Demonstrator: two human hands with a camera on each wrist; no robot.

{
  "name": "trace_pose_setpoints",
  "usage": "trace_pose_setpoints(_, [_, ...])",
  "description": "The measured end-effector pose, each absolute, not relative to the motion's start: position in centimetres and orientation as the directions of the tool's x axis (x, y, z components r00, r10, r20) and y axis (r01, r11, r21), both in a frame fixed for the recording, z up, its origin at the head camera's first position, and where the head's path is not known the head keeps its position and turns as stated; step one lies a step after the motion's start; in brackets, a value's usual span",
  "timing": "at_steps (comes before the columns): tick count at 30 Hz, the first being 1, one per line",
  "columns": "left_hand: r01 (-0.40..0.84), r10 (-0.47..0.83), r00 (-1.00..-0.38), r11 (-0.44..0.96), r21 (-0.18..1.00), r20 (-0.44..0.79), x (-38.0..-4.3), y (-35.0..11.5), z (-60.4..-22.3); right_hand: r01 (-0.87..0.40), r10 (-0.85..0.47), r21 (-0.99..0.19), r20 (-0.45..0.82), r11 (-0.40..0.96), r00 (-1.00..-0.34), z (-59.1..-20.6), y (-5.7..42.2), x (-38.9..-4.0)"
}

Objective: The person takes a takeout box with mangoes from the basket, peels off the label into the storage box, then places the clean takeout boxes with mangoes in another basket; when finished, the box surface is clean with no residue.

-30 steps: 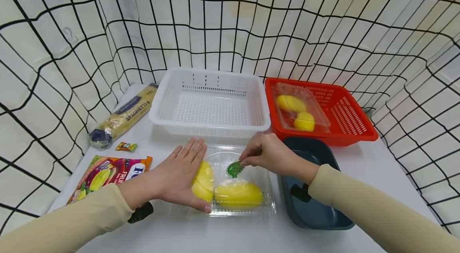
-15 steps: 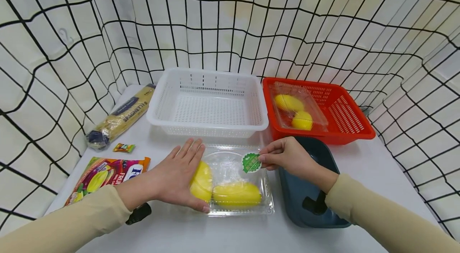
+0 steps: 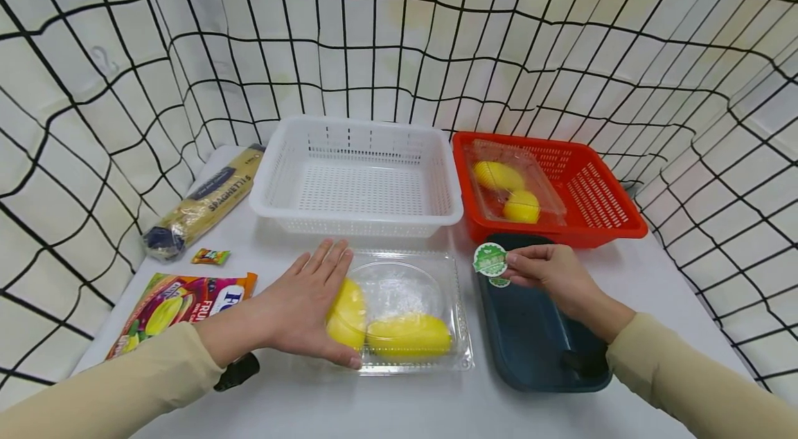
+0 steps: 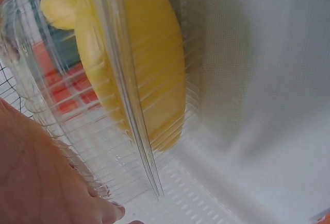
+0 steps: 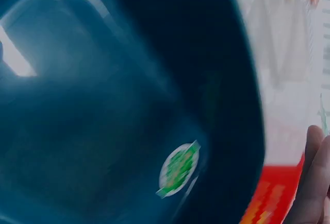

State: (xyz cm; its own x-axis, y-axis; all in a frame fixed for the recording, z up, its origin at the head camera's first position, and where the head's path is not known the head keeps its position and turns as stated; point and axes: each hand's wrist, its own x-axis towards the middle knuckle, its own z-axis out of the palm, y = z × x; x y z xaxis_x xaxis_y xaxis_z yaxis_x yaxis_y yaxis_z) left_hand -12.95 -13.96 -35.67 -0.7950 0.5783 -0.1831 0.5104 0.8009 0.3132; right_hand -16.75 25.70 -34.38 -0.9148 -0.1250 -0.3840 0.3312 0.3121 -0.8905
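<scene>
My left hand (image 3: 308, 314) rests with spread, straight fingers on the left side of a clear plastic clamshell box (image 3: 442, 287). Inside it lie two yellow mangoes, one partly under the hand (image 3: 348, 318) and one at the front right (image 3: 408, 335). My right hand (image 3: 555, 273) pinches a round green-and-white sticker (image 3: 490, 260) between thumb and fingertips, above the far end of a dark blue tub (image 3: 530, 342). Another green sticker (image 5: 179, 170) lies inside the tub, in the right wrist view. The left wrist view shows a mango (image 4: 149, 59) through the box wall.
Behind the box stands a white basket (image 3: 355, 224). A red basket (image 3: 598, 235) at the back right holds a second clear box (image 3: 548, 190) with yellow fruit. On the left lie a spaghetti pack (image 3: 206, 200), a small candy (image 3: 210, 256) and a colourful pouch (image 3: 174, 304). Black netting surrounds the table.
My right hand has peeled the sticker up off the box lid and carried it right, over the blue tub. The left hand stays on the box.
</scene>
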Motion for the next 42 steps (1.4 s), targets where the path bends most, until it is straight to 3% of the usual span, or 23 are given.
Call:
trace_pose_setpoints(9, [0.514, 0.583, -0.792, 0.797, 0.317, -0.181, -13.0, -14.1, -35.6, 0.517, -0.146, -0.846, -0.532, 0.13, -0.834, -36.0, 29.0, -17.0])
trace_pose_setpoints(25, [0.498, 0.57, -0.799, 0.805, 0.322, -0.192, -13.1, -14.4, -35.7, 0.613, -0.154, -0.734, -0.669, 0.295, -0.727, -37.5, 28.6, -17.5])
trace_pose_setpoints(42, [0.503, 0.573, -0.798, 0.804, 0.317, -0.189, -13.0, -14.0, -35.7, 0.654, -0.052, -0.655, -0.721, 0.379, -0.691, -38.3, 28.8, -17.3])
